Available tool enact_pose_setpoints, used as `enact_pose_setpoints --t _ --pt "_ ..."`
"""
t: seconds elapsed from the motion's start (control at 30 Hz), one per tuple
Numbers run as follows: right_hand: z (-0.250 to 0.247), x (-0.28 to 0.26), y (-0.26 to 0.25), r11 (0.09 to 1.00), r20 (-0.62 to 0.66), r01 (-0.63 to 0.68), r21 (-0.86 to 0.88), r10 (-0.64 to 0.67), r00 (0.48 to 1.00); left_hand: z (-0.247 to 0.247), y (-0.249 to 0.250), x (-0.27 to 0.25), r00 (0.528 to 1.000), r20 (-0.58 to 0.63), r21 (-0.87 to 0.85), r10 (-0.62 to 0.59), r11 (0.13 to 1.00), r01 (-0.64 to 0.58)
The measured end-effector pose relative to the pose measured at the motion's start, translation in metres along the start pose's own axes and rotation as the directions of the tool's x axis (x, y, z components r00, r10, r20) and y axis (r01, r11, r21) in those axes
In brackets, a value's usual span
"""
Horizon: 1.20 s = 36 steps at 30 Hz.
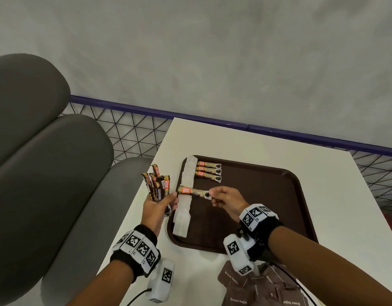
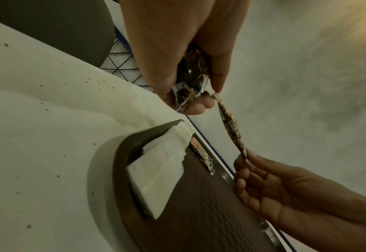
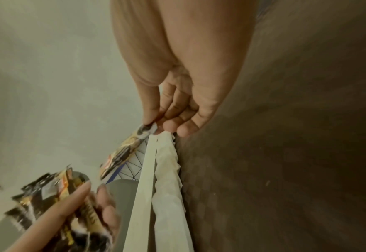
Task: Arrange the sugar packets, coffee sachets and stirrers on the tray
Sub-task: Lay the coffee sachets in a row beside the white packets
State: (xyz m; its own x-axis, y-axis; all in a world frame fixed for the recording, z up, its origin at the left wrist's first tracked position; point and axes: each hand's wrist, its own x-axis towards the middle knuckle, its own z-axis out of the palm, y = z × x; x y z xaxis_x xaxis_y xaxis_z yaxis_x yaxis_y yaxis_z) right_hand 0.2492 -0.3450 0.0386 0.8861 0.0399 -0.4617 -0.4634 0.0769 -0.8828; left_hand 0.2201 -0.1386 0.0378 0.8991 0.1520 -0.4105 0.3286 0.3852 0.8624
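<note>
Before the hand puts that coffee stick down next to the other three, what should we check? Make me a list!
1. Right hand pinches the coffee sachet end: ok.
2. Left hand has let go of that sachet: not ok, its fingertip meets the other end.
3. Left hand grips the spare sachets: ok.
4. Free spot on the tray below the three laid sachets: ok.
5. Row of white packets stays clear: cannot tell; the sachet hangs above it.
</note>
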Motion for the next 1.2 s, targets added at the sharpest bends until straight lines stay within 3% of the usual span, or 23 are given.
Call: enact_pose_setpoints --t 0.17,0.4,0.83,0.97,1.07,1.2 --pt "-0.022 0.033 -0.002 0.977 -0.305 0.013 -0.211 -0.078 0.949 -0.014 -0.001 0.002 1.000 0.007 0.060 -0.020 0.998 0.020" --pt "-0.020 0.062 0.005 0.923 -0.457 -0.090 -0.373 -0.099 0.884 -0.034 -0.004 0.008 1.000 -0.014 0.081 -0.023 0.996 0.024" --pt "-0.014 0.075 0.008 0.896 -0.522 -0.169 -0.410 -0.079 0.850 -0.026 -0.005 0.009 0.998 0.055 0.061 -0.028 0.998 0.025" --pt "-0.015 0.072 0.008 0.910 -0.513 -0.123 -0.395 -0.108 0.851 -0.024 -0.004 0.006 0.997 0.063 0.054 -0.050 0.997 0.047" --pt "-0.014 0.068 0.009 0.897 -0.512 -0.040 -0.440 -0.214 0.832 -0.023 -0.002 0.003 0.995 0.081 0.044 -0.064 0.997 0.061" --pt "-0.001 0.052 0.007 0.874 -0.404 0.123 -0.470 -0.337 0.850 -0.017 0.001 -0.002 0.996 0.081 0.012 -0.048 0.999 0.047"
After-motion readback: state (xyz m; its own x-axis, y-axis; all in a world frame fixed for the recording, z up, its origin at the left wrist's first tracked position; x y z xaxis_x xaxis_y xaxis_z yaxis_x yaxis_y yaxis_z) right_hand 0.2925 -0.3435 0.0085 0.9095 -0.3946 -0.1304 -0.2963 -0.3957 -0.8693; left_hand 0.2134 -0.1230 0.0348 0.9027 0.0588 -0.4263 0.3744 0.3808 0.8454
